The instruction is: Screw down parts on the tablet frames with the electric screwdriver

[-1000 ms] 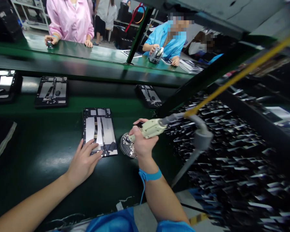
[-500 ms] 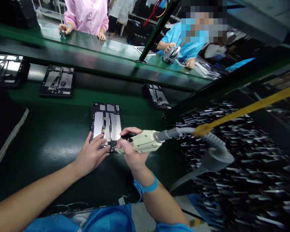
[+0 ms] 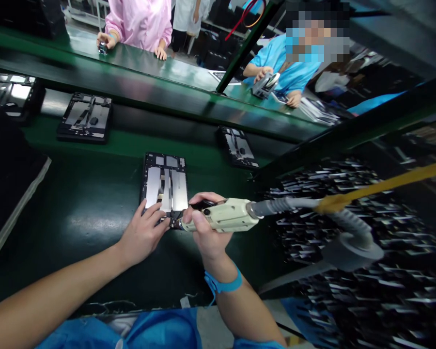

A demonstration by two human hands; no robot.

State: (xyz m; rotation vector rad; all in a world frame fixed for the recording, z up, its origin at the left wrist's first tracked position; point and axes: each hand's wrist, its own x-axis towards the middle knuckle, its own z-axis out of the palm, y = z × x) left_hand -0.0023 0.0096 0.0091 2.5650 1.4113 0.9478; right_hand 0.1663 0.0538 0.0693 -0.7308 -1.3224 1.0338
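An opened tablet [image 3: 178,186] lies face down in front of me, its inner silver plates and dark ribbon strips showing inside a black frame. My left hand [image 3: 144,232] lies over its lower left corner, fingers stretched out and touching the edge. Wrapped in my right hand [image 3: 208,237] is a cream electric screwdriver [image 3: 232,214], held nearly level. Its tip meets the tablet's bottom edge close to my left fingertips; the bit and any screw are too small to make out.
Similar opened tablets [image 3: 86,118] sit farther back on the green bench [image 3: 83,194], one tablet [image 3: 239,145] to the right. A grey cable [image 3: 290,204] hangs from a yellow strap [image 3: 388,183]. Dark cloth [image 3: 10,179] is at left. Two co-workers sit across, one holding a grey dispenser [image 3: 264,86].
The view has shifted slightly, so most things sit a little to the right. The screwdriver lies a bit more level, its tip still at the tablet's bottom edge. Both hands keep their places.
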